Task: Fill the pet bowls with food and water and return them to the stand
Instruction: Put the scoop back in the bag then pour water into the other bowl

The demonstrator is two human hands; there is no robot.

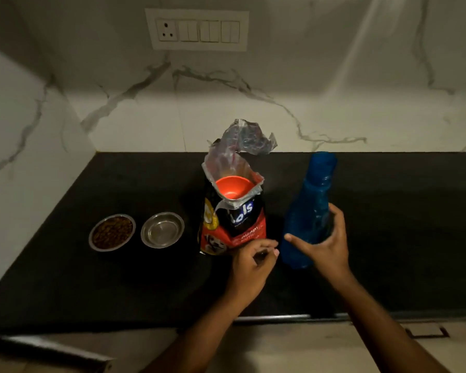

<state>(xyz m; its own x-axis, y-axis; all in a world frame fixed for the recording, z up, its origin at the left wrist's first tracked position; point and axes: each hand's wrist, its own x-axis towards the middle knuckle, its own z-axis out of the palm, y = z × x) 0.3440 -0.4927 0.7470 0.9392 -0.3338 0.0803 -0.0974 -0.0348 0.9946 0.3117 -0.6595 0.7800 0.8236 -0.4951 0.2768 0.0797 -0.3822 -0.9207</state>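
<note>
Two bowls sit at the left of the black table: a round steel bowl full of brown food and, just beside it, a round empty steel bowl. Next stands the open black and red food bag with an orange cup inside. Our left hand curls low by the bag; we cannot tell if its grip holds anything. The tall blue plastic bottle stands upright near the bag, long way up and down, cap end pointing up. Our right hand wraps its lower part, thumb in front, fingers behind. We think water comes next: we should hold firm, open the cap, carry it over the empty bowl and tip slowly.
</note>
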